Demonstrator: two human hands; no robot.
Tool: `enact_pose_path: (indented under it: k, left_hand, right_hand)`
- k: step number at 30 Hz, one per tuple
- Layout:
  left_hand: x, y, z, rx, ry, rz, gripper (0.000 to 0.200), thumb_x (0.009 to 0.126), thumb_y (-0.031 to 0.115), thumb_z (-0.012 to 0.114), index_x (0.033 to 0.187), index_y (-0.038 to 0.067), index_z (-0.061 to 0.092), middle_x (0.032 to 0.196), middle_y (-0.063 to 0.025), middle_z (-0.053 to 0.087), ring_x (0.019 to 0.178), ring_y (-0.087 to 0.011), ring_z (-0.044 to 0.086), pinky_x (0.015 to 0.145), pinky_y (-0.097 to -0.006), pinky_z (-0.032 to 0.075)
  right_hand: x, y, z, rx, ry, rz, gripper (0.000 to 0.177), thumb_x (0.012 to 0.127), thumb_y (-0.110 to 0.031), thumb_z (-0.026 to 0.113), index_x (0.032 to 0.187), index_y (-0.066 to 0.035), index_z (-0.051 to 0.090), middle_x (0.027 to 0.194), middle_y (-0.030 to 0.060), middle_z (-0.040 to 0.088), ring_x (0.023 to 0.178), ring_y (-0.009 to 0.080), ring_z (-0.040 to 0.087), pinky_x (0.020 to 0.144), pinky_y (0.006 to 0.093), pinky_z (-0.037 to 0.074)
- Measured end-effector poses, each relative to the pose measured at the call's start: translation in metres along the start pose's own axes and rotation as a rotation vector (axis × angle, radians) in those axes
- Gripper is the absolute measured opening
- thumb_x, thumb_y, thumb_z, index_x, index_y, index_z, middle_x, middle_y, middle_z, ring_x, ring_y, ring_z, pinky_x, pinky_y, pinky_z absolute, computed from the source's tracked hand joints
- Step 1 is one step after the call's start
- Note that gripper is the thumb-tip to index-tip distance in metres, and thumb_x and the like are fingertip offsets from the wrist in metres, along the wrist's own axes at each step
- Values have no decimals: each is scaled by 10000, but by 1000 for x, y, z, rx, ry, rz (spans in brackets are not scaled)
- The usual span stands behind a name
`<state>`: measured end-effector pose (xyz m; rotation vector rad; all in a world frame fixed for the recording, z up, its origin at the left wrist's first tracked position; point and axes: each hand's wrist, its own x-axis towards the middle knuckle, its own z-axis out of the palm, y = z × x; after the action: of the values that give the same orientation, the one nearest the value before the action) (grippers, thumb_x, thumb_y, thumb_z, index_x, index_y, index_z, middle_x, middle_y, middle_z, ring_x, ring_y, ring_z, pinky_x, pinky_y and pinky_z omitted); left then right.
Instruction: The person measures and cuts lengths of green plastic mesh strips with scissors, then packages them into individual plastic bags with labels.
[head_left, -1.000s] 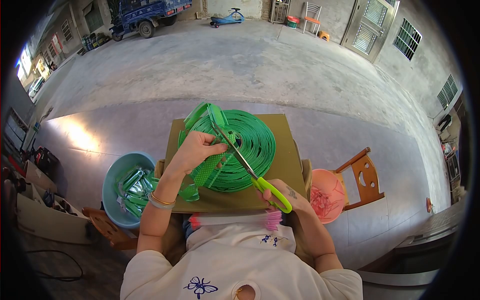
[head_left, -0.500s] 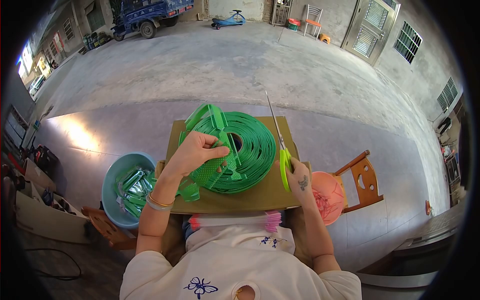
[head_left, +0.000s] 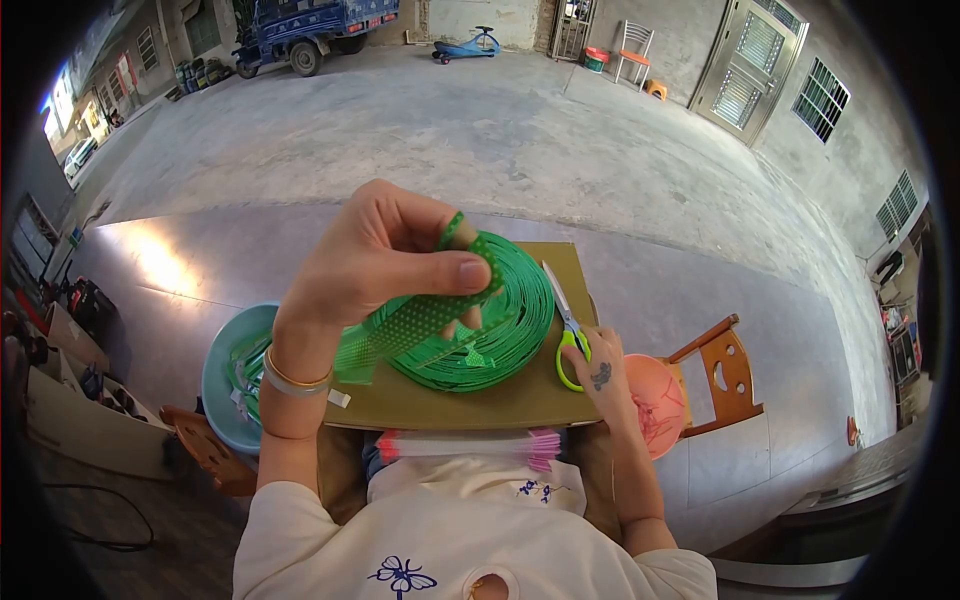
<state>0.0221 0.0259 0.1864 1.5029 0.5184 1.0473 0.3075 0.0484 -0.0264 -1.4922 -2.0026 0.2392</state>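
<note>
My left hand (head_left: 385,255) is raised high over the left part of the brown board (head_left: 540,400), pinching a dotted green ribbon (head_left: 410,325) between thumb and fingers. Beneath and behind the ribbon lies a large flat green coil (head_left: 510,345), its left side hidden by the hand. At the board's right edge, my right hand (head_left: 597,365) is at the yellow-green handles of the scissors (head_left: 567,325), fingers round them. The blades lie low beside the coil and point away from me. A small white piece (head_left: 339,398) rests at the board's left front edge.
A blue basin (head_left: 222,400) with green ribbon pieces stands at the left, near a wooden chair (head_left: 210,450). A pink basin (head_left: 655,400) with pink strips is at the right on another wooden chair (head_left: 728,375). A bundle of pink-ended strips (head_left: 465,447) lies on my lap.
My left hand has risen closer to the camera with the green ribbon. The scissors have come down toward the board, and my right hand has lowered with them.
</note>
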Motion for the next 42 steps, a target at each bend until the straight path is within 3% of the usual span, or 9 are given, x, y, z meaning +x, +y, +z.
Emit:
enact_pose_path:
  k: [6,10,15,23,26,29,35,38,42]
  left_hand:
    - [28,-27,24,440,52,-43,127,798,56,663,839,-60,636,777,-83,635,715,-89,604,622,-203,471]
    - [39,-56,23,127,165,169,218,811,99,663,959,-54,610,881,-76,626,776,-115,612,695,-232,484]
    - [20,-69,-11,150,-98,-192,366,800,258,685,989,-46,611,802,-33,642,784,-84,597,733,-212,467]
    - [10,-53,-23,317,-150,-341,192,776,87,689,930,-23,656,900,-64,660,844,-102,596,756,-245,467]
    - [10,-51,-16,508,-92,101,147,729,-42,675,872,-11,680,1004,-132,629,931,-168,598,769,-251,472]
    - [15,-47,-8,491,-19,284,203,687,-64,688,874,13,693,1136,-168,584,1005,-208,577,842,-301,450]
    - [21,-44,-9,507,-4,27,160,713,-14,686,868,21,702,917,-131,676,898,-179,627,954,-366,386]
    - [18,-46,-11,608,47,54,127,729,31,688,854,20,703,795,-105,688,858,-163,640,986,-364,355]
    - [15,-43,-10,655,85,72,125,740,60,691,858,23,704,807,-104,688,779,-117,612,1003,-351,328]
  right_hand:
    - [37,-120,-63,1338,-147,-198,348,800,-187,681,1038,49,588,1020,123,603,936,158,565,805,293,455]
    - [62,-140,-64,1271,65,-47,206,841,-97,625,985,49,615,891,92,632,773,104,583,681,241,482]
    - [74,-127,-69,1358,202,-14,154,841,-101,621,900,42,621,784,76,635,643,121,597,567,242,482]
    - [79,-115,-65,1452,267,98,139,845,-131,597,825,5,614,726,69,623,551,155,596,487,249,471]
    - [86,-103,-49,1711,77,289,143,858,-159,564,846,-22,604,733,65,614,587,151,595,488,258,472]
    - [85,-105,-31,1901,-402,459,141,872,-189,530,903,-64,587,787,43,610,680,137,589,538,277,478]
    - [68,-117,22,2122,-882,332,218,891,-251,504,1050,-108,544,994,-6,585,858,130,560,689,312,472]
    - [57,-140,11,1770,-586,349,331,896,-305,503,1136,-77,503,1118,24,542,987,144,534,795,330,457]
    - [66,-136,20,1961,-323,-42,476,900,-372,499,1236,-44,423,1228,68,475,1119,160,472,909,354,409]
